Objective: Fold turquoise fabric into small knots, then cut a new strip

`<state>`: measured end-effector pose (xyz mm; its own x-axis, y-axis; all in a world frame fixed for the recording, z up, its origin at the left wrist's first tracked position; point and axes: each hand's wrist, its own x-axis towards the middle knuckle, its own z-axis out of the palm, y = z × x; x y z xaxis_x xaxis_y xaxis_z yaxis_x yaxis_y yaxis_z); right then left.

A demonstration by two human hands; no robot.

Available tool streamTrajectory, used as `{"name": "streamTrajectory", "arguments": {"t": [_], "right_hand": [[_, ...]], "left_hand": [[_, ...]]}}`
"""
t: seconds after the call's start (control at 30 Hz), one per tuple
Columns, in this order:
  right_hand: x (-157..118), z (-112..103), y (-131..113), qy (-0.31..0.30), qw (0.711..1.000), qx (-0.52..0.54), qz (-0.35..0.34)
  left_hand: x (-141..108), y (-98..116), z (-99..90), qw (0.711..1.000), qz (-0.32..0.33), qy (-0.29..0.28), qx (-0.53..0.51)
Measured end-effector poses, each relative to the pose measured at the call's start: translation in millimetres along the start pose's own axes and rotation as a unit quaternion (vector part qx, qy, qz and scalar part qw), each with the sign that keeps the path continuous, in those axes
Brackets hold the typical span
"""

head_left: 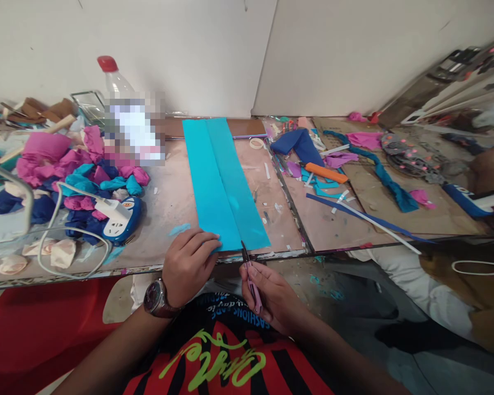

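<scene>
A long turquoise sheet (218,181) with a lengthwise crease lies on the table, its near end at the table's front edge. My left hand (191,263), with a watch (155,296) at the wrist, is closed on the sheet's near left corner; the thumb is hidden. In my right hand (271,293) is a pair of scissors (251,280) with pink handles. The dark blades point away from me and meet the sheet's near edge close to the crease. Whether the sheet is paper or cloth I cannot tell.
Left of the sheet are a pile of pink and blue bundles (45,156), a power strip (121,222) with a white cord, and a red-capped bottle (115,77). To the right lie an orange cutter (325,172), a folded navy piece (290,141), thin strips and a tape ring (256,144).
</scene>
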<state>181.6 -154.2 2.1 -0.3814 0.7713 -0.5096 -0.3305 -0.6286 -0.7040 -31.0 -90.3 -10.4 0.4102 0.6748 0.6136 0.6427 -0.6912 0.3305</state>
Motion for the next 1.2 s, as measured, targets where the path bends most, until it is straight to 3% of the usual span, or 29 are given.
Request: {"name": "streamTrajectory", "arguments": {"t": [0.63,1.2], "right_hand": [[-2,5,-2,0.001,1.000,0.025,0.010],[5,4,-14,0.015,1.000,0.006,0.001]], "left_hand": [[0,1,-0.6,1.000,-0.003,0.005,-0.016],[-3,-2,-2.9,0.997,0.049,-0.009,-0.051]]}}
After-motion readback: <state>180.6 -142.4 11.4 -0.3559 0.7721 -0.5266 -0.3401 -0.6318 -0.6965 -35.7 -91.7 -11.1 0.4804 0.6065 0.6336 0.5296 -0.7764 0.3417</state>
